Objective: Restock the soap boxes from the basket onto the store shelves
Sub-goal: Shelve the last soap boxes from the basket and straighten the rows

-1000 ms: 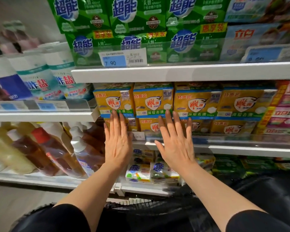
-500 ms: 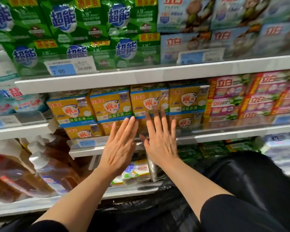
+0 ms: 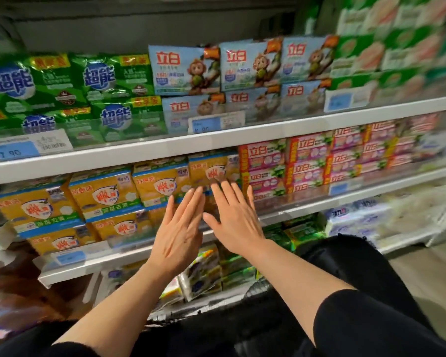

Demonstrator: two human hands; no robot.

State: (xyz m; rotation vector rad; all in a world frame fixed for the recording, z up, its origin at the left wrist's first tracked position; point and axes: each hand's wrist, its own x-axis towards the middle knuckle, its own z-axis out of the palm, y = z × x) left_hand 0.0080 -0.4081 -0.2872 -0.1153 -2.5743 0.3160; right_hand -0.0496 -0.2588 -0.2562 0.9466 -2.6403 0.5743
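Shelf (image 3: 216, 140): yellow soap boxes (image 3: 103, 194) stacked | left hand (image 3: 178, 233), right hand (image 3: 234, 220): flat

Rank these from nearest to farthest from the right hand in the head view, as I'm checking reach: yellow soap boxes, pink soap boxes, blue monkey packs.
From the right hand:
1. Yellow soap boxes, at its fingertips, same shelf.
2. Pink soap boxes, to its right.
3. Blue monkey packs, one shelf up.

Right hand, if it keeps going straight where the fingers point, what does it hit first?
Most likely the yellow soap boxes: the right hand lies flat, fingers aimed at their fronts. Whether it touches already is unclear.
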